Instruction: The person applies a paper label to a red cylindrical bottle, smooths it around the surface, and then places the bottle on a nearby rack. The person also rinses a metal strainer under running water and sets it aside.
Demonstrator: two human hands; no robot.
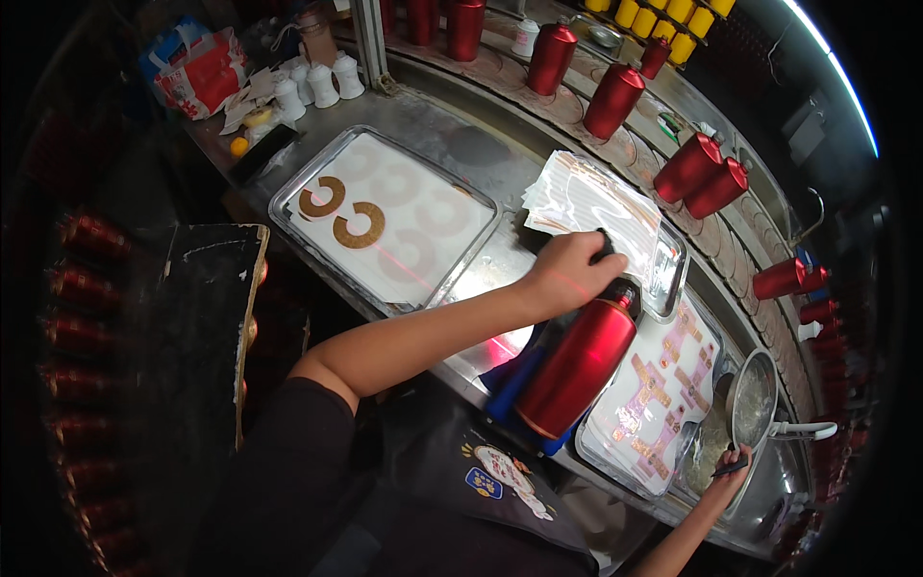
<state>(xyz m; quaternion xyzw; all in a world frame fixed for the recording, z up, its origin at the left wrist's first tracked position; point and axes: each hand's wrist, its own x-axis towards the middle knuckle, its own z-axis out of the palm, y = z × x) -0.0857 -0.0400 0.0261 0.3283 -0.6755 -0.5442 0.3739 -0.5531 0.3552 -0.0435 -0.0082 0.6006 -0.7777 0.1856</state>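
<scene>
A shiny red metal bottle [585, 361] with a dark neck lies tilted on a blue support [502, 394] in front of me. Just above its neck is my left hand [569, 274], its fingers closed round a small black piece whose kind I cannot make out. At the lower right my right hand [735, 469] grips a thin dark tool, possibly tweezers, beside a shallow pan of liquid [710, 460]. Between the bottle and the pan, a tray holds a white sheet of pink and gold decals [659, 394].
Two gold ring-shaped decals [358, 227] lie on white paper in a metal tray [288, 183]. Clear-wrapped sheets [596, 197] fill another tray. A strainer [753, 394] rests near the pan. Red bottles [613, 101] stand along the curved conveyor [663, 159] behind.
</scene>
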